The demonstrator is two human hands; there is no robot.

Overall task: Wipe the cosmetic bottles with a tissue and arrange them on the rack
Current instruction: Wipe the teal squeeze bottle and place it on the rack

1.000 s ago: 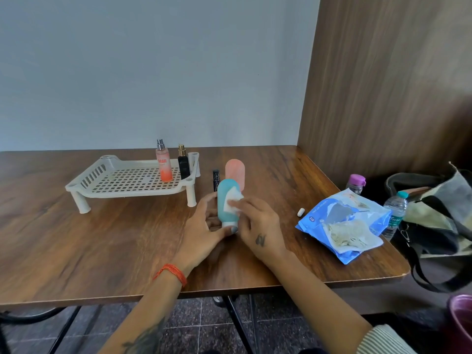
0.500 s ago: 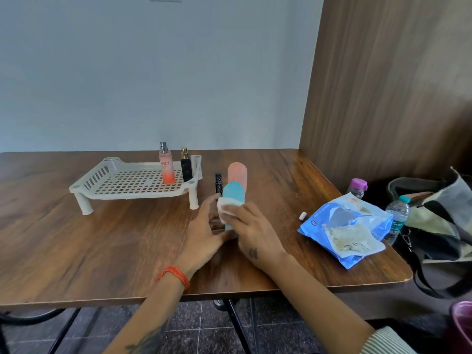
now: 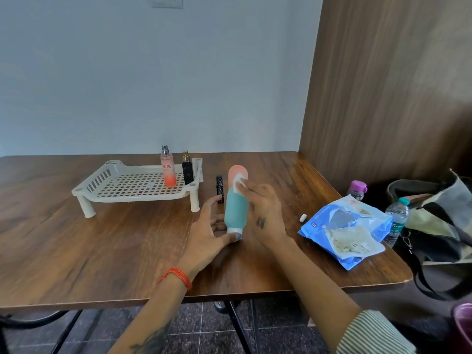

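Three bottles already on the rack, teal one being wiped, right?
Not three: the head view shows two on the rack, the orange spray bottle and the black bottle. The teal bottle is being wiped with the tissue.

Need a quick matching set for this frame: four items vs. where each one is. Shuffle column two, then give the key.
Column 1
1. teal bottle
2. orange spray bottle
3. blue wipes pack
4. tissue

Column 2
A. flat on the table near its right edge
B. standing on the white rack
C. under the right hand fingertips, at the teal bottle's top
D. upright on the table, base held by the left hand

Pairs: 1-D, 2-B, 3-A, 4-C
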